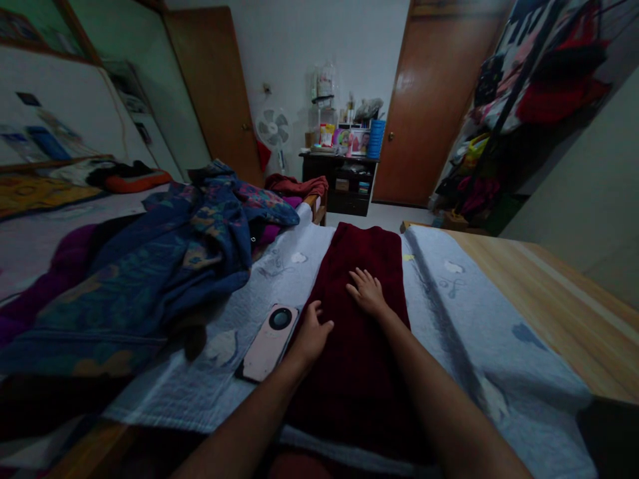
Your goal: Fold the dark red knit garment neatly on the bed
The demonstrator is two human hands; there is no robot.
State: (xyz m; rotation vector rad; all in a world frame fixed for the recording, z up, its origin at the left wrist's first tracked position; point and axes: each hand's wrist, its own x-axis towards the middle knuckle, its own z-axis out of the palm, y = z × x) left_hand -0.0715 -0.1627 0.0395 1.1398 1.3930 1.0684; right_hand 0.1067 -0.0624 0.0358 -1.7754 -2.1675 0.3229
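Looks to me like the smoothing-flat stage: the dark red garment (354,352) lies in a long strip toward 12 o'clock on the pale blue sheet (449,299). The right hand (368,293) is palm-down on it, fingers spread; the left hand (310,329) is at its 9 o'clock edge, fingers open, loosely curled, gripping nothing. I'd say the next move calls for pinching an edge evenly. There's a phone (263,349) just beside, at 9, messy clothes pile (194,246) at 10, fan (273,128) at 11, dark cabinet (332,199) at 12, wooden surface (559,293) at 2. Pretty dim room (200,13).
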